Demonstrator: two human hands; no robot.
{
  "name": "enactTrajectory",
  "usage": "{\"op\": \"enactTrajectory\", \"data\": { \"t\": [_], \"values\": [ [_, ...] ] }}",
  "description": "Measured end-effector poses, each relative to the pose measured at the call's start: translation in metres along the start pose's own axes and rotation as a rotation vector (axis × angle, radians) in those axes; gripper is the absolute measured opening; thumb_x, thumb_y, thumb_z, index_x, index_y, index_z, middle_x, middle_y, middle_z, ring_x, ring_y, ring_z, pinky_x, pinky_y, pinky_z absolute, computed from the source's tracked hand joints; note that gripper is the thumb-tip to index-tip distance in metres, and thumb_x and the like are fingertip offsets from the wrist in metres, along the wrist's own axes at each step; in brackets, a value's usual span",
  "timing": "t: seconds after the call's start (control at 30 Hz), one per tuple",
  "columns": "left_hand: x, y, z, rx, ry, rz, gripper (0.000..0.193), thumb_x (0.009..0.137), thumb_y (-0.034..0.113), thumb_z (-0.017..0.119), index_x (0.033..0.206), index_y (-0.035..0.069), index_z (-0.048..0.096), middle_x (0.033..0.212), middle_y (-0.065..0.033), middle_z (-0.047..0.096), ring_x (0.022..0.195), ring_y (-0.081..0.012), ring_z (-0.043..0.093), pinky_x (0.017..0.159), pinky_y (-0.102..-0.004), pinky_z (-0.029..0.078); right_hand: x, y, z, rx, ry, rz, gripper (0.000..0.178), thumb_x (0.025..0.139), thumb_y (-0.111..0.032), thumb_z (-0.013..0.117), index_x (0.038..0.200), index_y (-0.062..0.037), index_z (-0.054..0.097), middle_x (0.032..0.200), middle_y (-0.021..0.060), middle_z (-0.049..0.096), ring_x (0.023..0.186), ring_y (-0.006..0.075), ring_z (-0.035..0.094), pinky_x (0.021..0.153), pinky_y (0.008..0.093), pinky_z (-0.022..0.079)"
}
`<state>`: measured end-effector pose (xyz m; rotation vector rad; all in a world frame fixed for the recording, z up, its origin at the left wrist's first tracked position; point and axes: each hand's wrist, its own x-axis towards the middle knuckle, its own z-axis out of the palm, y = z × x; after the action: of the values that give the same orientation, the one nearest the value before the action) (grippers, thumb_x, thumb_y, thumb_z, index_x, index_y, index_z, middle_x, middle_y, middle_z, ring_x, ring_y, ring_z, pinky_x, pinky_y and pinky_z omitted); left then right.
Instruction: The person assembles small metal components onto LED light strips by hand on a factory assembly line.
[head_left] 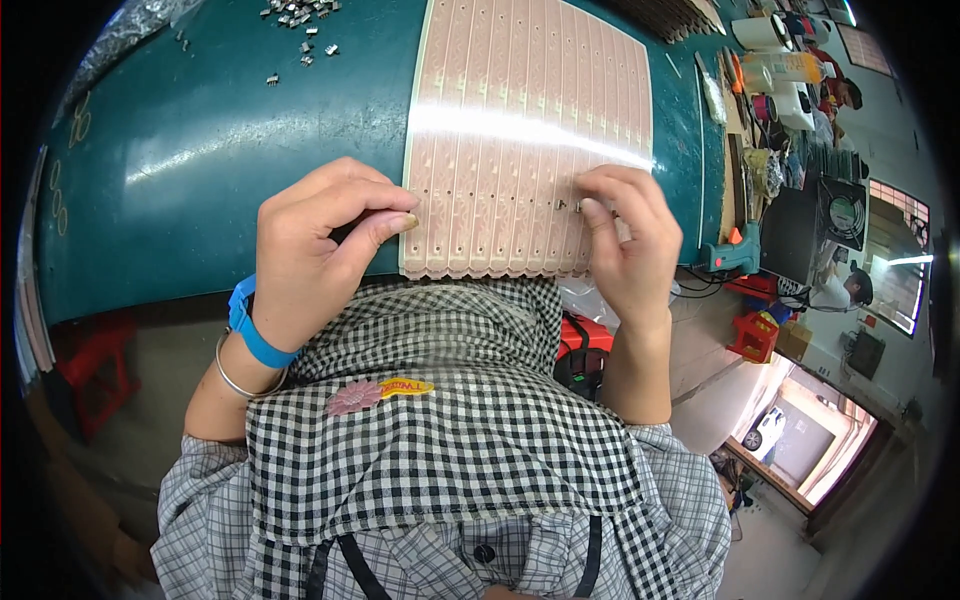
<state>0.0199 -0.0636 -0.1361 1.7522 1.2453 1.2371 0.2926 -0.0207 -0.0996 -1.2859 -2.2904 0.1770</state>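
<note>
A pale pink panel of long narrow strips, apparently circuit boards (490, 180), lies flat on the table with its scalloped edge towards me. At its left edge my left hand (325, 220) is closed, thumb and forefinger pinched together; whatever they hold is hidden. My right hand (635, 230) curls over the panel's near right part, its fingertips drawn together in a pinch. Beside those fingertips sits a small dark component (561, 204) on a strip. A second tiny part shows by the right thumb, but I cannot tell if it is gripped.
Several small metal-legged components (300, 12) are scattered on the green tabletop (230, 120) at the far left. A teal glue gun (735, 250) lies at the right, near bottles (790, 68) and orange-handled scissors (737, 75). Stacked panels (670, 15) stand at the back. Other people sit farther right.
</note>
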Motion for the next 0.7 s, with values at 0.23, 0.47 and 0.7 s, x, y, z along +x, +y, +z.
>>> {"op": "enactTrajectory", "data": {
  "t": [0.23, 0.47, 0.7],
  "values": [
    [0.006, 0.017, 0.009, -0.23, -0.068, -0.188, 0.015, 0.08, -0.006, 0.07, 0.094, 0.0, 0.073, 0.087, -0.0085, 0.069, 0.077, -0.0155, 0.065, 0.068, -0.026, 0.052, -0.008, 0.001, 0.015, 0.087, 0.05, 0.039, 0.018, 0.067, 0.002, 0.075, 0.083, -0.0036, 0.069, 0.087, 0.008, 0.065, 0.085, 0.0271, 0.062, 0.075, 0.0369, 0.049],
    [0.006, 0.022, 0.016, -0.247, -0.175, -0.154, 0.015, 0.079, -0.006, 0.07, 0.093, 0.0, 0.073, 0.087, -0.009, 0.069, 0.075, -0.015, 0.065, 0.067, -0.0253, 0.052, -0.001, 0.001, 0.009, 0.033, -0.028, 0.06, 0.018, 0.064, 0.001, 0.079, 0.08, -0.0033, 0.073, 0.083, 0.0064, 0.066, 0.084, 0.0228, 0.062, 0.082, 0.0343, 0.047],
    [0.003, 0.019, 0.011, -0.253, -0.175, -0.187, 0.016, 0.079, -0.005, 0.071, 0.094, 0.0, 0.073, 0.087, -0.0078, 0.07, 0.076, -0.0142, 0.065, 0.068, -0.025, 0.052, -0.01, 0.015, -0.003, 0.242, 0.038, 0.254, 0.015, 0.064, -0.004, 0.079, 0.078, -0.0065, 0.073, 0.082, 0.0033, 0.067, 0.089, 0.0248, 0.061, 0.085, 0.0363, 0.045]
  ]
}}
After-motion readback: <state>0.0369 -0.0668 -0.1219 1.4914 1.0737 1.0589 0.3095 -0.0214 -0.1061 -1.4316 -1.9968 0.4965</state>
